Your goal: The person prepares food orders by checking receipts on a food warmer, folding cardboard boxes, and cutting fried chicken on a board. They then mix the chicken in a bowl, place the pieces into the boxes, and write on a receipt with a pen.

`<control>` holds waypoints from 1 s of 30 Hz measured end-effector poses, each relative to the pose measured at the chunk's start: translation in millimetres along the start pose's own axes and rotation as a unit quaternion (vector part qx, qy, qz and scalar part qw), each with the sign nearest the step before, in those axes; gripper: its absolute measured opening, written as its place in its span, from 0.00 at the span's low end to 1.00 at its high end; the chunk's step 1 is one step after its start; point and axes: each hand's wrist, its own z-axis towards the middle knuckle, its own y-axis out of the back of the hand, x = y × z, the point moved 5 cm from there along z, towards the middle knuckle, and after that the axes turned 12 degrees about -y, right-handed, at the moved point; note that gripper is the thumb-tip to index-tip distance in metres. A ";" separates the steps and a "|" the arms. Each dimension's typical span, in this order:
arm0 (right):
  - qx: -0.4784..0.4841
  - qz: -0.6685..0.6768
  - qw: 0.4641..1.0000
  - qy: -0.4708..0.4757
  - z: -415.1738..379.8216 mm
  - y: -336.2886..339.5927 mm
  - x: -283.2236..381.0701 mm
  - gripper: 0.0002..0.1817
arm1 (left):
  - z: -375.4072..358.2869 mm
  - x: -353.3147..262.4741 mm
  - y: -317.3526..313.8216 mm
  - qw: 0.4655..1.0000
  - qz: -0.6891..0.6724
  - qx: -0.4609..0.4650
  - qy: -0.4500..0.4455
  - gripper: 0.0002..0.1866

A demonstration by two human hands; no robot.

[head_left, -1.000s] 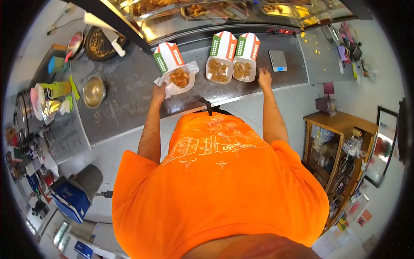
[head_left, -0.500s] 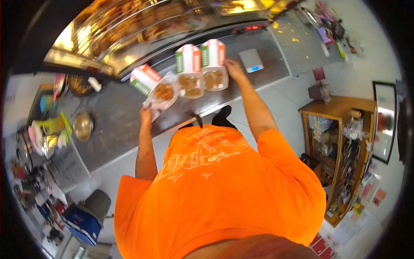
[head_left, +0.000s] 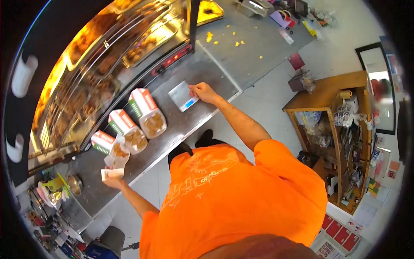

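Observation:
My left hand (head_left: 114, 182) is closed around a white paper slip (head_left: 113, 173) just in front of the left food box. My right hand (head_left: 204, 92) has its fingers curled at the right edge of a flat digital scale (head_left: 178, 93) with a lit blue display. Three takeaway boxes with red, white and green print stand in a slanting row on the counter: the left box (head_left: 102, 142), the middle box (head_left: 122, 121) and the right box (head_left: 142, 102). Each has brown food showing in its pale front part. The exact kind of food cannot be made out.
Behind the boxes stands a lit glass display case (head_left: 101, 69) with food on racks. The steel counter (head_left: 95, 190) carries a metal bowl (head_left: 74, 184) at its left end. Yellow scraps (head_left: 209, 37) lie at the far right. A wooden shelf unit (head_left: 327, 103) stands to my right.
My view has turned, so the counter now slants. My right hand has left the right box's side and reached the scale. My left hand is now lower, with the paper slip in plain view.

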 end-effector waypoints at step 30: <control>-0.609 0.010 0.788 -0.097 100.6 1006.6 -259.9 0.20 | -722.8 -12.6 -869.2 0.613 0.154 0.768 -0.102 0.34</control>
